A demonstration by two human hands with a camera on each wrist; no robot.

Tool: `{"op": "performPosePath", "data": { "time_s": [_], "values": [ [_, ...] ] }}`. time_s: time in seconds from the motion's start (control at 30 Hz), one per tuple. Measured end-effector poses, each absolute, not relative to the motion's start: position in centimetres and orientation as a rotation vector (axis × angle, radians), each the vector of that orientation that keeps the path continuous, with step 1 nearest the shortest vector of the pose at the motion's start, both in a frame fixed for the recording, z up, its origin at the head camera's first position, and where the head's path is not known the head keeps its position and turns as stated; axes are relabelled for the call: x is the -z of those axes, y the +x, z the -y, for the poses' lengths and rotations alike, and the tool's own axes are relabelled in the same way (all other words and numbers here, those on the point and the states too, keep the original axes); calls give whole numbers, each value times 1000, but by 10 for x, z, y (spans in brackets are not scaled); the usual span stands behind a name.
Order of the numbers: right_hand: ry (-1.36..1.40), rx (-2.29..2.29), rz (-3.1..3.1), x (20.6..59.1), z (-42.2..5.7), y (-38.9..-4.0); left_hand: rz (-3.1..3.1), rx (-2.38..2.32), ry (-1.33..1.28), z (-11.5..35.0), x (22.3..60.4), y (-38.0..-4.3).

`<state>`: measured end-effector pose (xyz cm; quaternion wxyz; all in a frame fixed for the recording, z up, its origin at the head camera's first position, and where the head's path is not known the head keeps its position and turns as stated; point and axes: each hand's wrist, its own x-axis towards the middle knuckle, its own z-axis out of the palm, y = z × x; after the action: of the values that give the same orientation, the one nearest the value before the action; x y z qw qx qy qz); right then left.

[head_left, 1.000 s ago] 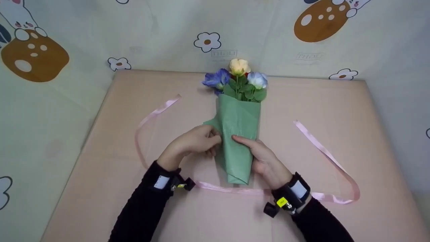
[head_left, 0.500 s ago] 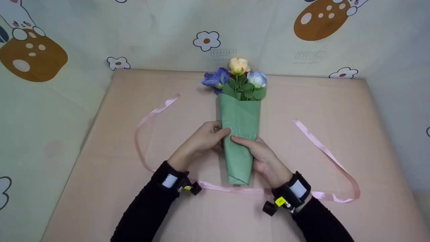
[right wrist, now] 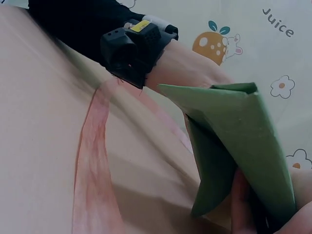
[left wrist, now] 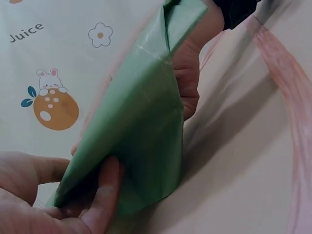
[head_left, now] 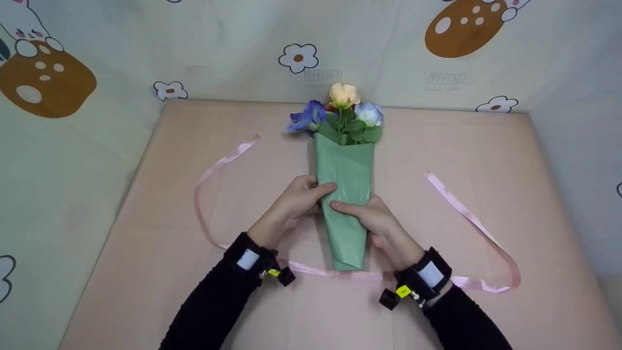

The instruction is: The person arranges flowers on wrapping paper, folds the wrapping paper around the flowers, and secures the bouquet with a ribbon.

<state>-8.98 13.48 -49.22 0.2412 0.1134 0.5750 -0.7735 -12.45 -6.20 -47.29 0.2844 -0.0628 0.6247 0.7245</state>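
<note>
A bouquet stands out at the middle of the head view, wrapped in green paper [head_left: 347,170]. From its top show a cream flower [head_left: 344,96], a purple-blue flower [head_left: 309,116], a pale blue flower [head_left: 369,114] and green leaves. My left hand [head_left: 303,197] grips the wrap's left side, thumb on the front and fingers behind. On the right side my right hand [head_left: 381,218] holds it lower down, thumb across the front. In the left wrist view, left-hand fingers [left wrist: 108,190] press against the paper [left wrist: 131,112]. The right wrist view shows the folded lower end [right wrist: 243,122].
A pink ribbon [head_left: 340,275] lies across the table [head_left: 194,301], passing by the bouquet's lower end. Its ends curve up at left and right. A printed cloth [head_left: 233,53] hangs behind the table's back edge.
My left hand has shifted right and folded the loose left flap of green paper against the wrap. The bouquet has moved slightly toward me and to the left at its top.
</note>
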Motion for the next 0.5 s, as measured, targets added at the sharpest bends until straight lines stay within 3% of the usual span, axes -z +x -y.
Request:
{"op": "performPosePath", "data": {
  "time_s": [0.5],
  "values": [
    [161,1896,-1736,486,-146,-95,-1512,-2065,-243,61,480,-126]
  ]
}}
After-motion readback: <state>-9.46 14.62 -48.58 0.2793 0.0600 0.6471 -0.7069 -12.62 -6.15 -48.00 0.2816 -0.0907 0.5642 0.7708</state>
